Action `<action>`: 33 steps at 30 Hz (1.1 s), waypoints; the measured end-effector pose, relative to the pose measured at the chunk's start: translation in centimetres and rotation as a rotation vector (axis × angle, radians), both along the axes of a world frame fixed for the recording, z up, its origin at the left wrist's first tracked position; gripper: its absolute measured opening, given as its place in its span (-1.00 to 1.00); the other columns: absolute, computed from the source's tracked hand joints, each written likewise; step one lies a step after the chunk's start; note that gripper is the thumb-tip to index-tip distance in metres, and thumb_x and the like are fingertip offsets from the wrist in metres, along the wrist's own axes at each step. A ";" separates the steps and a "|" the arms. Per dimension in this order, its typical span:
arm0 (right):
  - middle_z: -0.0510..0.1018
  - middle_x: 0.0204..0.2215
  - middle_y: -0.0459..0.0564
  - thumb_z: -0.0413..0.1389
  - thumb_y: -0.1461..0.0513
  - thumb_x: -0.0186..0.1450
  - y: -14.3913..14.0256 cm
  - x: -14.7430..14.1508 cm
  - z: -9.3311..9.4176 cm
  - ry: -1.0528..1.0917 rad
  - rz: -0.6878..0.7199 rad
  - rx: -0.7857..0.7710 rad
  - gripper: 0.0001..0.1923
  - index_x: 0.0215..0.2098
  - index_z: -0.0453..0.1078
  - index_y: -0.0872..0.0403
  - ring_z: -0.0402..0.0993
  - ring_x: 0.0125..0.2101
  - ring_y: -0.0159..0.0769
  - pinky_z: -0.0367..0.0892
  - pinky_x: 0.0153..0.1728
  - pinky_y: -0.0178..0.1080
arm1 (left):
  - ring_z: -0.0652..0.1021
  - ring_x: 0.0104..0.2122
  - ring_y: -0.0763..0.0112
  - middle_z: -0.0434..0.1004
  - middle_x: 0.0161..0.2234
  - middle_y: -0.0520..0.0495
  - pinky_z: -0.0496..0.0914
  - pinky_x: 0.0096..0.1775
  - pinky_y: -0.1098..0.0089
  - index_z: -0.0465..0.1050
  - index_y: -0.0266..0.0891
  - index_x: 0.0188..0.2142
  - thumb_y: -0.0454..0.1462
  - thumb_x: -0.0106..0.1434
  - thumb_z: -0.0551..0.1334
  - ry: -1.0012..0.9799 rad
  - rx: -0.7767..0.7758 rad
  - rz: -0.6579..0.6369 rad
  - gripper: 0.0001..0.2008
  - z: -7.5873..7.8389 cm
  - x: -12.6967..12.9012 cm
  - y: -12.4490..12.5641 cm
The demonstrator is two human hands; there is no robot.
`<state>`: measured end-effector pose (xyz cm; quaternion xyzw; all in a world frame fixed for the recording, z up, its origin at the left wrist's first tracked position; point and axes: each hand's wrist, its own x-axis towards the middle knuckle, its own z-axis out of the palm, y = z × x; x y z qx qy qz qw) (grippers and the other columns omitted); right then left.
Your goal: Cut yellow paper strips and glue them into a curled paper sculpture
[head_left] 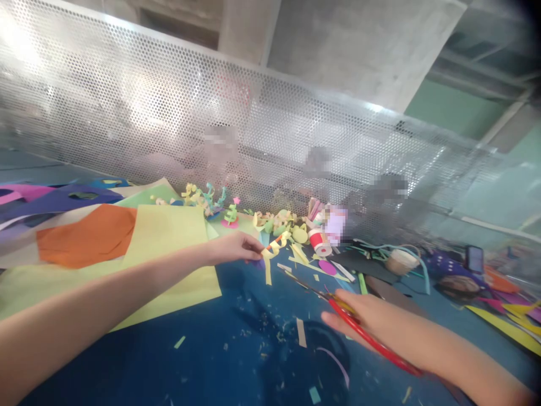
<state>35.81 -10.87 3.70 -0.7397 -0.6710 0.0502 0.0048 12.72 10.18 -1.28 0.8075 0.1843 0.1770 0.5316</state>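
Out in front, my left hand (234,247) pinches a small paper craft (267,266) made of yellow strips, with an orange strip and a bit of purple by the fingertips. My right hand (374,316) is closed around red-handled scissors (359,332). Their blades point up and left toward the craft, a short gap away from it, and look nearly together, though motion blurs them. Past the left hand stands a tiny green paper tree (231,214) with a pink star on a pink base.
Yellow sheets (169,237) and an orange piece (91,234) lie at left. Curled paper shapes (281,221), a red-and-white roll (320,242) and a cup (401,262) line the back, before a perforated metal screen (270,113). Scraps (301,332) litter the blue table (190,366).
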 end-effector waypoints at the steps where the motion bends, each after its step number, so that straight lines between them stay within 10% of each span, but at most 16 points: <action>1: 0.37 -0.62 -0.13 -0.13 -0.15 0.16 0.4 -0.8 0.3 -0.002 0.020 -0.038 -0.56 -0.47 0.29 -0.01 0.19 -0.69 -0.40 0.08 -0.65 -0.33 | 0.47 -0.38 0.43 0.53 -0.37 -0.03 0.30 -0.39 0.48 0.50 -0.22 -0.29 -0.20 0.06 0.23 0.007 0.004 -0.001 -0.78 0.0 0.0 0.0; 33: 0.42 -0.66 -0.09 -0.13 -0.22 0.09 2.8 -2.6 2.1 -0.144 0.051 -0.168 -0.47 -0.59 0.29 0.03 0.28 -0.67 -0.34 0.05 -0.65 -0.35 | 0.48 -0.36 0.43 0.55 -0.33 -0.05 0.30 -0.40 0.50 0.51 -0.17 -0.24 -0.20 0.06 0.24 0.048 -0.040 -0.074 -0.76 0.2 -0.2 -0.4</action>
